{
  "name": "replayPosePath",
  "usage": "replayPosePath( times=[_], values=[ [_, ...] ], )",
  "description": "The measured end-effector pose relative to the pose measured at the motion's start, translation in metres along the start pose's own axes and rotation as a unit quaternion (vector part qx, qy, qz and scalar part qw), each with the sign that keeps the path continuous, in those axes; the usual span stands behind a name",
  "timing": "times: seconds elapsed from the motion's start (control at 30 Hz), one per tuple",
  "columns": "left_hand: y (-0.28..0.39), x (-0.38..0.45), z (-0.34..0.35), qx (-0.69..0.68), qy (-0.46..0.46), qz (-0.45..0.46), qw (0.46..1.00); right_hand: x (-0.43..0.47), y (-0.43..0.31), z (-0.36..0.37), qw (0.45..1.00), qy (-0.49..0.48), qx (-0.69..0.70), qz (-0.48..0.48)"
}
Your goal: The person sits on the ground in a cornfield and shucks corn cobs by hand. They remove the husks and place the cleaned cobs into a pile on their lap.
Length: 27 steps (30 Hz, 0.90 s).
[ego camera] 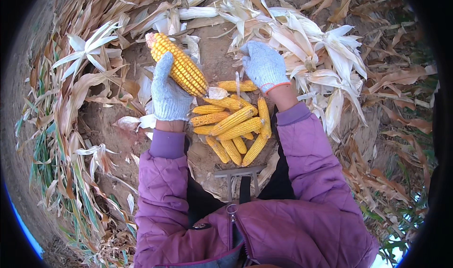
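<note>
My left hand (168,89), in a light knitted work glove, grips a husked ear of yellow corn (178,68) with its pale pinkish butt end pointing up and to the left. To the right, my right hand (265,63), in a matching glove with an orange-edged cuff, is curled beside the dry husks; whether something lies between its fingers cannot be told. Below and between the hands, a pile of husked corn ears (239,124) rests on the soil. One more ear (237,85) lies at the pile's upper edge, left of my right wrist.
Peeled pale husks (315,45) are heaped at the upper right. Dry corn stalks and leaves (70,126) cover the left side, and more dry leaves (382,176) lie at the right. A metal frame (240,172) stands between the legs, just below the pile.
</note>
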<state>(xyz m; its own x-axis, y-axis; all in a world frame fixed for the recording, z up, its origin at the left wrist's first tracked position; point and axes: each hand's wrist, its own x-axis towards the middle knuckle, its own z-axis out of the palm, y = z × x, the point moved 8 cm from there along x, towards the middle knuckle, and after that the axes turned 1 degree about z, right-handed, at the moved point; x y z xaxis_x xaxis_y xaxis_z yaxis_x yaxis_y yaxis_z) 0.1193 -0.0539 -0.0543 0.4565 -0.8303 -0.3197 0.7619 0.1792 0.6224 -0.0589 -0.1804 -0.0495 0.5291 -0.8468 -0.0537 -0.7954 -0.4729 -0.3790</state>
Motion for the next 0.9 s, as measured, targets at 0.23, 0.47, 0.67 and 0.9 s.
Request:
replayPosePath(
  times=[0.23, 0.47, 0.67, 0.9],
  values=[
    [-0.003, 0.004, -0.011, 0.028, -0.003, -0.001, 1.0, -0.014, -0.063, 0.018, 0.887, -0.132, 0.44, -0.043],
    [-0.001, 0.003, -0.011, 0.099, 0.012, 0.04, 0.994, -0.02, -0.076, 0.018, 0.883, -0.146, 0.446, -0.016],
    [-0.001, -0.001, 0.0, 0.015, 0.005, -0.012, 1.0, -0.011, -0.049, 0.005, 0.987, -0.009, 0.158, -0.016],
    [0.002, -0.004, 0.005, 0.003, -0.005, -0.021, 1.0, -0.002, -0.028, 0.001, 0.965, 0.063, 0.252, -0.015]
  ],
)
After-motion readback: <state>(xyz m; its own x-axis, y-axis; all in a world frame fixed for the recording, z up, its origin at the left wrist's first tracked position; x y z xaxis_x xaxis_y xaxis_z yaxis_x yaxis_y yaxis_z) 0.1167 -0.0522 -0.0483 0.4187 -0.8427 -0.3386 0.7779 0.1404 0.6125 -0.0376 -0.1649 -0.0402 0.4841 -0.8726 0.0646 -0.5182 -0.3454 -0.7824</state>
